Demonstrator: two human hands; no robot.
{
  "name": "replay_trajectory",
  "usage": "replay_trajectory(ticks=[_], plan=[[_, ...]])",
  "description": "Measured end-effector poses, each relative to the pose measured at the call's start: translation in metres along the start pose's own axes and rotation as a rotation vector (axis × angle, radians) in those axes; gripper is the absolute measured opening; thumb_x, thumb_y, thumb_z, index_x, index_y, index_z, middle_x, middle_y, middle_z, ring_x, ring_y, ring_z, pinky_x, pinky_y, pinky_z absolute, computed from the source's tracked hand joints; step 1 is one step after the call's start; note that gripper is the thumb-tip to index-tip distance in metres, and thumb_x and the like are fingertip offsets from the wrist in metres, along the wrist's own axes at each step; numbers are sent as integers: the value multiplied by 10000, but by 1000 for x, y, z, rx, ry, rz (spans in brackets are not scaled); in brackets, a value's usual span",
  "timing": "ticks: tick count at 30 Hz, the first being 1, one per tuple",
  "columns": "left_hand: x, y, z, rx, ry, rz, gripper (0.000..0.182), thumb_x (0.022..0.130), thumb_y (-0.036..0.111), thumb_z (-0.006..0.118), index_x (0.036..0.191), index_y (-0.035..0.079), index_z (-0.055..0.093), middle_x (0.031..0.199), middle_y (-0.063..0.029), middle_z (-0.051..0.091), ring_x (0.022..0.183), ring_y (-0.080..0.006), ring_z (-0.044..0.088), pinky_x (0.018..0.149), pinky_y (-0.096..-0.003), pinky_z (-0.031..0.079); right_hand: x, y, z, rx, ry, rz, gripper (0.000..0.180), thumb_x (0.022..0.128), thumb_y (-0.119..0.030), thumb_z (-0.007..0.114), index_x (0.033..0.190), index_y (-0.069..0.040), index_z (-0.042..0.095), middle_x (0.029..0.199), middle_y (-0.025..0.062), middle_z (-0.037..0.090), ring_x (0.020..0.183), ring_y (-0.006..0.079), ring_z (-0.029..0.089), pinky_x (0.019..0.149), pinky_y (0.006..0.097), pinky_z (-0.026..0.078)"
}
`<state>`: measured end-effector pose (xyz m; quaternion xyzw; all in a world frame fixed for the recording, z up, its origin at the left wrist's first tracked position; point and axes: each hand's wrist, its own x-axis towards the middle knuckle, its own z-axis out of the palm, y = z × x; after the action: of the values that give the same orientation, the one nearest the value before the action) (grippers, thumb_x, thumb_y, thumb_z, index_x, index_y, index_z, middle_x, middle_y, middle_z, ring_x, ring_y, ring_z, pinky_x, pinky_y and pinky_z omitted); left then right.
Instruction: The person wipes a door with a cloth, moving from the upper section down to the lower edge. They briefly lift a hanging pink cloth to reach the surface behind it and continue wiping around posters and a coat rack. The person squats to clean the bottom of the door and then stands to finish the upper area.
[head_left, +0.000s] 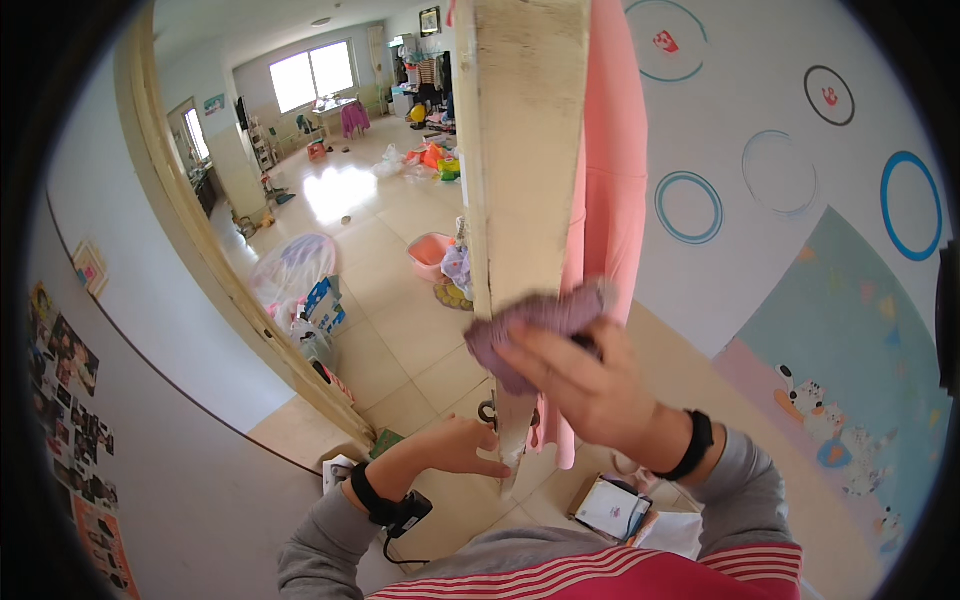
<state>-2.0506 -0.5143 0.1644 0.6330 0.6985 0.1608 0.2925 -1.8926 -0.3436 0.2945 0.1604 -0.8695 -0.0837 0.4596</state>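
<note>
A cream-painted wooden door (529, 150) stands edge-on in front of me, its paint worn and marked. My right hand (592, 382) holds a crumpled purple cloth (525, 330) over the door's narrow edge, blurred by motion. Lower down, my left hand (454, 450) is at the door edge beside the dark metal handle (487, 411), its thumb on the edge and its other fingers on the left face. Pink fabric (615, 165) hangs on the door's right side, partly behind the cloth and my right hand.
A door frame (225, 255) rises at left. Beyond it are a pink basin (429, 255), bags (315, 337) and a blue box (324, 304) on the tiled floor. White boxes (611, 510) lie near my body. A black adapter (411, 514) with a cable hangs by my left wrist.
</note>
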Motion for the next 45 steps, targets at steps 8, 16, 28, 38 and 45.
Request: replay_trajectory(ticks=[8,16,28,38,45], plan=[[21,20,6,16,14,3,629,773,646,634,751,18,610,814,-101,613,817,-300,582,829,-468,351,-17,2,-10,107,140,-1,462,654,-56,659,1116,-43,674,1239,70,574,896,274,536,701,309,466],[55,41,13,2,-64,16,647,778,670,606,852,30,666,792,-133,626,788,-309,606,779,-447,406,-24,47,-33,-13,149,116,505,661,49,625,1154,-57,660,1274,120,547,919,311,529,769,380,453],[128,76,43,-216,-147,47,601,839,437,689,1263,39,537,1117,-178,659,1048,-313,620,911,-366,463,-142,29,-29,-73,-7,412,514,675,25,636,1185,-38,636,1340,120,512,933,314,529,804,374,484],[182,93,47,-390,-52,228,769,838,381,714,1384,-50,387,1265,-214,580,1166,-267,567,935,-355,466,-162,45,-63,-40,25,747,555,678,127,546,1230,67,552,1373,232,453,1053,403,503,914,437,439],[222,58,23,-517,314,134,766,810,301,719,1379,-80,375,1349,-244,489,1219,-334,521,987,-396,442,-173,69,-34,-496,-229,563,475,750,-5,584,1224,-30,606,1382,93,500,1082,334,508,932,397,430]])
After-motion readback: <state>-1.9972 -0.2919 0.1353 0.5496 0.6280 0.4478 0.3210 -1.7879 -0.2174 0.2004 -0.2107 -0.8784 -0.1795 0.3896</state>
